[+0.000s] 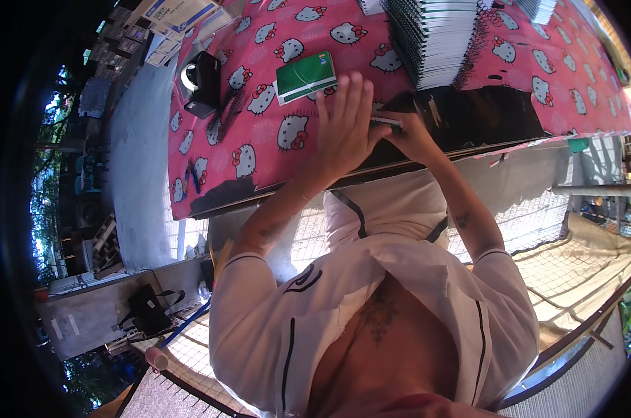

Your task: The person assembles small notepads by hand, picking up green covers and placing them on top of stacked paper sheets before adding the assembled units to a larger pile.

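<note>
My left hand (345, 129) is held out flat, its fingers stretched and close together, over the near edge of the pink tablecloth. Beside it my right hand (411, 137) is closed on a thin white-edged thing (386, 122), perhaps a pad seen edge-on; my left hand hides most of it. Just beyond my left fingertips lies a small green-covered notebook (306, 75) with a white band. Past my right hand rises a tall stack of spiral-bound notebooks (434, 45), white page edges showing.
A black tape dispenser (203, 85) stands at the left, with dark wire coils (225, 115) beside it. Blue pens (194, 177) lie near the left corner. The pink cartoon-print cloth (267, 132) is torn along the front, baring a dark tabletop (479, 118). Cartons (180, 14) sit behind.
</note>
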A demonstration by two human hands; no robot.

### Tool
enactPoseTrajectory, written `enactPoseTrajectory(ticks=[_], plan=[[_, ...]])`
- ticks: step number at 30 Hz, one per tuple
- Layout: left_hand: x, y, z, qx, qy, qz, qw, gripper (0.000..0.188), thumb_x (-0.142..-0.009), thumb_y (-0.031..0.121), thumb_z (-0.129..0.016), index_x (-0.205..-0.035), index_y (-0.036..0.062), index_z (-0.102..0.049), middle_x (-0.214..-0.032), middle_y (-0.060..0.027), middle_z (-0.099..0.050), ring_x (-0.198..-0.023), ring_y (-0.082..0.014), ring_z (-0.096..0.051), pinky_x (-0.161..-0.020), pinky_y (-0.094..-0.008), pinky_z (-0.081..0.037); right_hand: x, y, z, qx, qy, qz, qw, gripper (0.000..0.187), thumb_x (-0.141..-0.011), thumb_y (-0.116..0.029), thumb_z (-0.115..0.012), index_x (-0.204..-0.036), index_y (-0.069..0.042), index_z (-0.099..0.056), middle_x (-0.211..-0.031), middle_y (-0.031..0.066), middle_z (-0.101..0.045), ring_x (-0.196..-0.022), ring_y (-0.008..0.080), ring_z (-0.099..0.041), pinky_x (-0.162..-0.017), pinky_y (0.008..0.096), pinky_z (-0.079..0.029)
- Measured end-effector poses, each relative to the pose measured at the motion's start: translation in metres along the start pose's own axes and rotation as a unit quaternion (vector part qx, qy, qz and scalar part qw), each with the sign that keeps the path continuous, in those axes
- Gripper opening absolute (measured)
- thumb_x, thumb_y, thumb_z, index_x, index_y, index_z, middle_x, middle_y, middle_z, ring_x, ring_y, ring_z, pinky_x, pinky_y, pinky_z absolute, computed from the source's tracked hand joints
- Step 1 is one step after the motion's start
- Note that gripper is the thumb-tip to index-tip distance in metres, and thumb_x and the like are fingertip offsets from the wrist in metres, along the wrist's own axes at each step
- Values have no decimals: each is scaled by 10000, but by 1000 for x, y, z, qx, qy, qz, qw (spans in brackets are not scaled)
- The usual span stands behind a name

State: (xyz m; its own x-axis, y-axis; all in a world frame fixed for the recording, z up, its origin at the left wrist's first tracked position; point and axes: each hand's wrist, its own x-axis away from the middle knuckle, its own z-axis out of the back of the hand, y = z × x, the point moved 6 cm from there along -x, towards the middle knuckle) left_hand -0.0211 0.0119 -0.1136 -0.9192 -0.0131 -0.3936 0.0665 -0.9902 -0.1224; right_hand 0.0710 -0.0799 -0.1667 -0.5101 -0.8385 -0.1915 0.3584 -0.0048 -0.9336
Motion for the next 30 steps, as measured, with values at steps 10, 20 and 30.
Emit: enactPoseTrajectory(ticks=[10,20,30], plan=[[33,29,-12,109,8,-43,993,834,-975,569,-407,-1502,-60,-260,-1568,-275,-242,-1484,-412,-184,-1137,-658,-27,-1,6,0,-21,12,53,998,406,-845,-77,-677,-1242,-7,-636,-948,204,-722,-850,267,-713,-791,348,-526],[-1,-1,16,230,79,-1,970,208,-912,265,-673,-1062,124,-696,-1010,-39,-712,-1030,-208,-666,-1171,-592,-115,15,-33,34,-1,33,57,998,288,-863,-92,-717,-1135,-1,-686,-928,126,-717,-802,200,-692,-752,313,-524],[-6,3,25,249,60,-10,966,167,-892,191,-679,-1025,90,-688,-939,-86,-691,-962,-261,-655,-1096,-538,-282,3,-64,56,86,-9,154,984,90,-767,1,-701,-839,-23,-653,-761,78,-633,-671,180,-614,-619,311,-481]])
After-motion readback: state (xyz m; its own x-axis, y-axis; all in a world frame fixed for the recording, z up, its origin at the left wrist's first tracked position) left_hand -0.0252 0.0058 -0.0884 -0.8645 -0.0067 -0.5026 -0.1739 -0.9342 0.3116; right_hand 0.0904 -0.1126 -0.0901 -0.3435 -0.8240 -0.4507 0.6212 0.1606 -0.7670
